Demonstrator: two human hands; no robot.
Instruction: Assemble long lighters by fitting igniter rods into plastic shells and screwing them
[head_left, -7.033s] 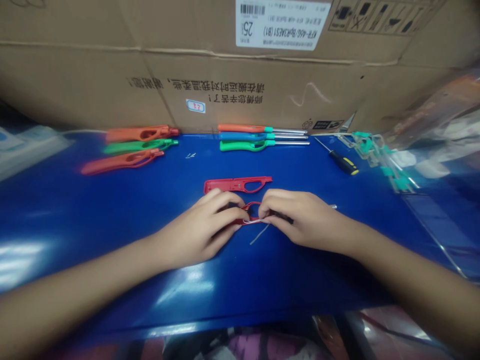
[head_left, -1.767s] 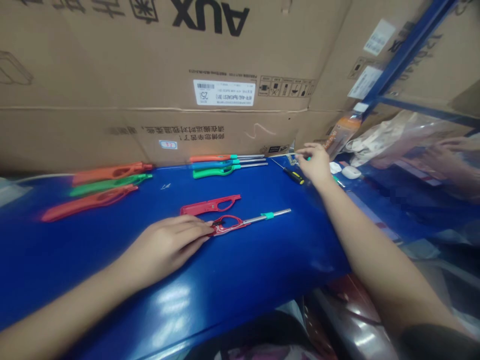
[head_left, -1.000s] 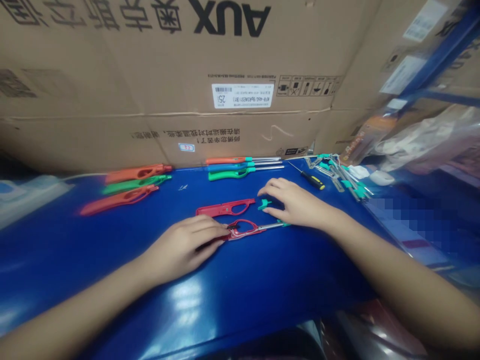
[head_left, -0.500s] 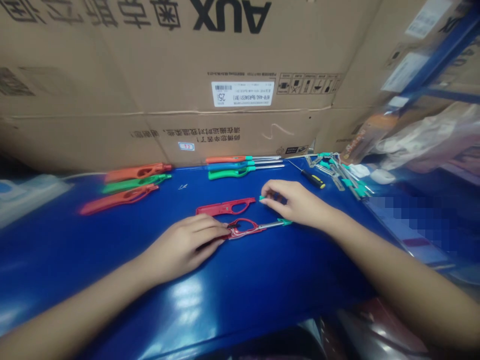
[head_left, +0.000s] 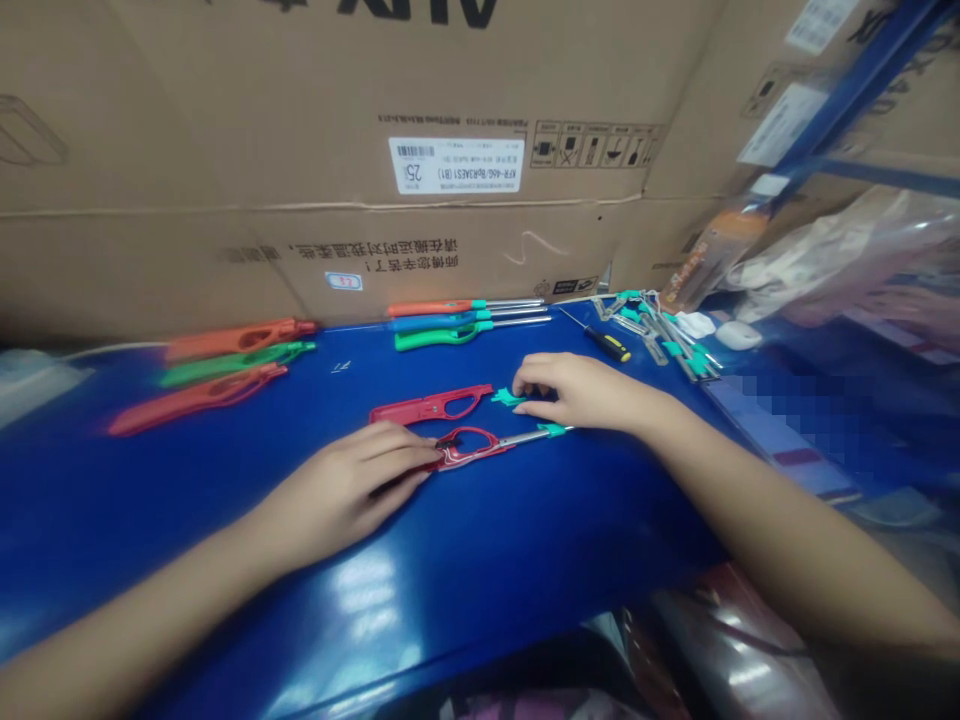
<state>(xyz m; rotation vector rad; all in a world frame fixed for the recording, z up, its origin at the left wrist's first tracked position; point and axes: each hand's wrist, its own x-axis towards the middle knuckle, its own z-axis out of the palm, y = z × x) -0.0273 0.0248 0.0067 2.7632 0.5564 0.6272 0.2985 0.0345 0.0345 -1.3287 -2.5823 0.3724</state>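
Observation:
My left hand point(head_left: 360, 490) grips the handle end of a red lighter half-shell point(head_left: 476, 452). Inside this half lie white wires and a black part, and a metal tube point(head_left: 525, 437) with a teal collar point(head_left: 553, 430) extends from its front. Just behind it rests the matching red cover half point(head_left: 431, 404), with an oval trigger opening. A small teal plastic piece point(head_left: 505, 397) lies at the tip of that cover. My right hand point(head_left: 574, 390) is beside the teal piece, its thumb and curled fingers apart.
Orange, blue and green lighters point(head_left: 442, 325) lie along the cardboard box point(head_left: 300, 150). Orange, green and red shells point(head_left: 217, 375) are at left. Rightward are a screwdriver point(head_left: 604, 342), metal tubes with teal parts point(head_left: 675, 335), a white case point(head_left: 739, 335), a bottle point(head_left: 716, 255) and a phone point(head_left: 780, 450).
My right hand has let go of the teal piece, which now shows beside the cover half's tip. My left hand keeps its hold on the half-shell. The whole view has shifted slightly.

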